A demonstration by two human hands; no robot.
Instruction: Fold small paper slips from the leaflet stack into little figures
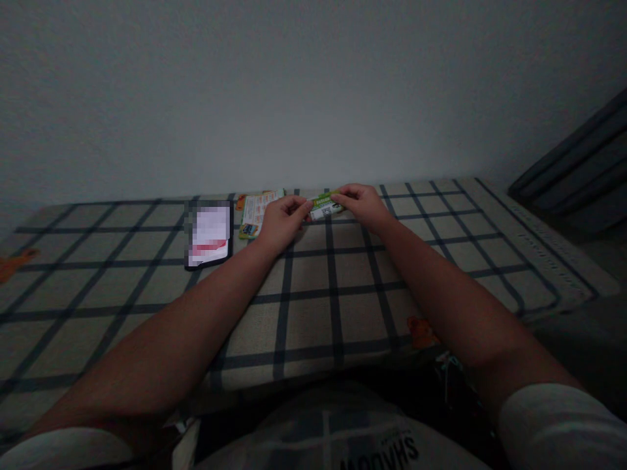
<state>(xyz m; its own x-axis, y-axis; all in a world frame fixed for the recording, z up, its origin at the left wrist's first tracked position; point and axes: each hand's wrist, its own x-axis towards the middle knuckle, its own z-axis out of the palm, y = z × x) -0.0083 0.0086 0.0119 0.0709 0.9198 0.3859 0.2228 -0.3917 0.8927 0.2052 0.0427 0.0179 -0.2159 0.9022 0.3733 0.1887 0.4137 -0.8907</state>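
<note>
Through the head camera, the only view I have, I see a green-and-white packet [325,206] near the far side of the checked tablecloth [311,274], strung between the left hand [284,219] and the right hand [363,203]. Its long axis runs from one set of fingertips to the other, rising slightly toward the right, so neither hand is clearly nearer: the left thumb and fingers are pinched on its left end, the right ones on its right end. Just beyond the left hand's outer side lies a printed sheet [252,212], partly covered by that hand; farther left is a phone [210,232], its screen blurred into blocks. The thumbs hide the packet's ends, the light is dim, its lettering is mostly too small for me, and I can't tell whether it touches the cloth.
</note>
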